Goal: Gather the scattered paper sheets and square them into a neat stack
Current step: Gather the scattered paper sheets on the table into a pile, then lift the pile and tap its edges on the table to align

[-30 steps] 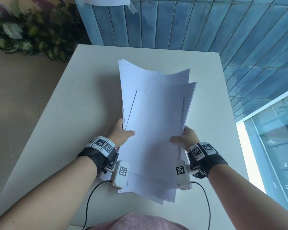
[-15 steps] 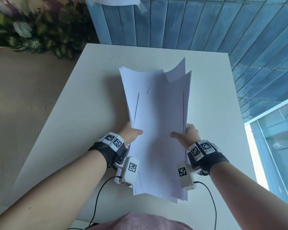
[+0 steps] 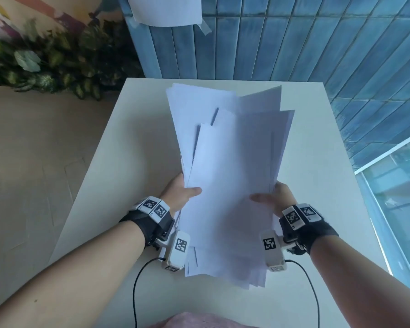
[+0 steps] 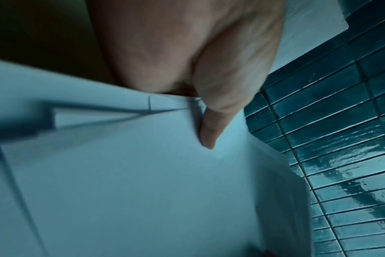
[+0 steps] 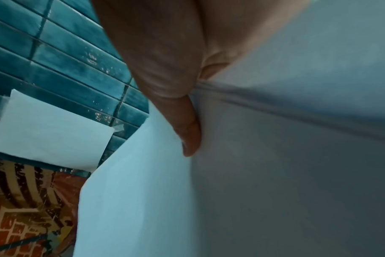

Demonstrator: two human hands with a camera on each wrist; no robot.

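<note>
Fingers of the left hand (image 3: 179, 194) and the right hand (image 3: 276, 197) clamp the paper sheets (image 3: 227, 176) from opposite long edges, each thumb pressed onto the top face; the fingers beneath are hidden. Both hands grip near mid-length, equally close. The bundle is held over the white table (image 3: 133, 129), its long axis running away from the person and tilted up at the far end. Far corners fan out unevenly, so squaring likely requires tapping 1 short edge on the table.

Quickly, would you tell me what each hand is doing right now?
Left hand: grips the paper sheets at their left edge.
Right hand: grips their right edge.
</note>
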